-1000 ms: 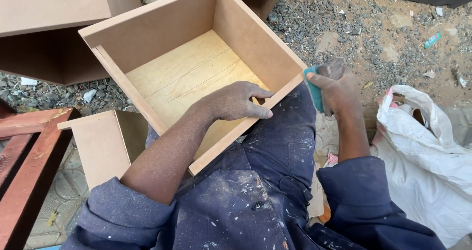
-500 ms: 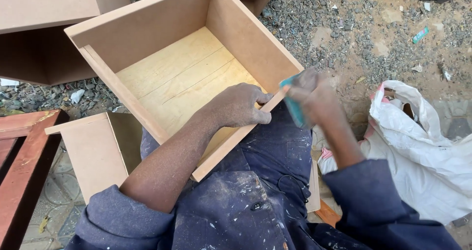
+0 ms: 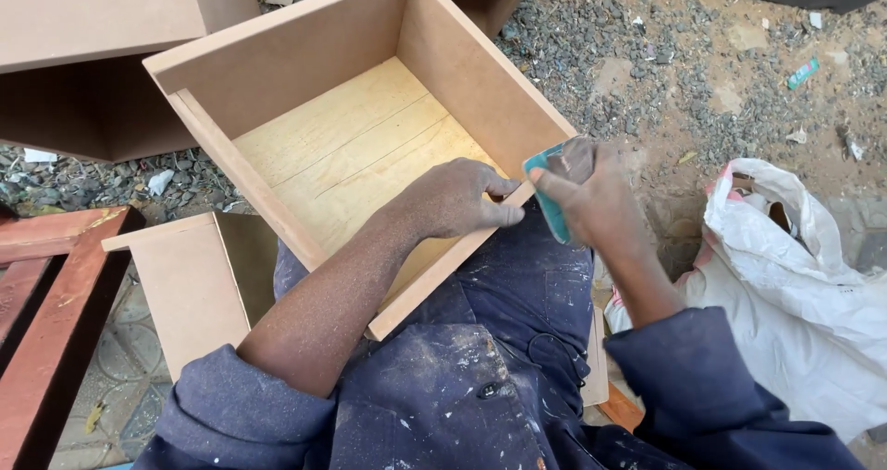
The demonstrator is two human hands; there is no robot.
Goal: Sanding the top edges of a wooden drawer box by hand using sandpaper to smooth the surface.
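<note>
The person sits with an open-topped fibreboard drawer box (image 3: 370,146) resting across the lap, its pale plywood bottom facing up.

Change since a second ago: the right hand (image 3: 596,197), then held out past the box's right corner, has come in. It now sits at the near right corner of the box, close to the left hand. The box has also shifted slightly in view, though the head camera may account for that.

Left hand (image 3: 457,197): laid over the near front wall of the box, palm down, fingers curled together over the edge with the thumb stretched toward the corner. It steadies the box.

Right hand: fingers pressed together around a teal-edged sanding block (image 3: 552,188), thumb on the near face, the block's edge touching the corner of the box wall.

Judgement: with the block brought back to the corner, sanding contact on that edge appears resumed or about to resume; the wall looks bare and unfinished.

Surroundings: a white plastic sack (image 3: 795,285) to the right, gravel ground (image 3: 665,54), a second smaller box (image 3: 189,280) at lower left, red timber (image 3: 46,313) beside it.
</note>
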